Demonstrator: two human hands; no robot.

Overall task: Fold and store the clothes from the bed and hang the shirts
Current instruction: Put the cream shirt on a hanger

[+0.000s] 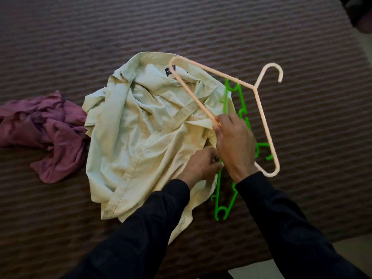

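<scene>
Right hand [233,143] pinches the peach hanger [261,109] by its lower bar. Beside it, we see the left hand [203,164] pinching the beige shirt [145,133], crumpled on the bed [80,37]; green hangers [241,109] lie beneath.

A bed [201,27] with a brown, ribbed cover fills nearly the whole view, its near edge showing at the lower right. A rumpled pale cream shirt [141,137] lies at the middle of it, collar toward the far side. Just to its left, touching it, sits a crumpled pink garment [52,133]. At the shirt's right edge lie green hangers [221,206], partly tucked against the cloth.
</scene>
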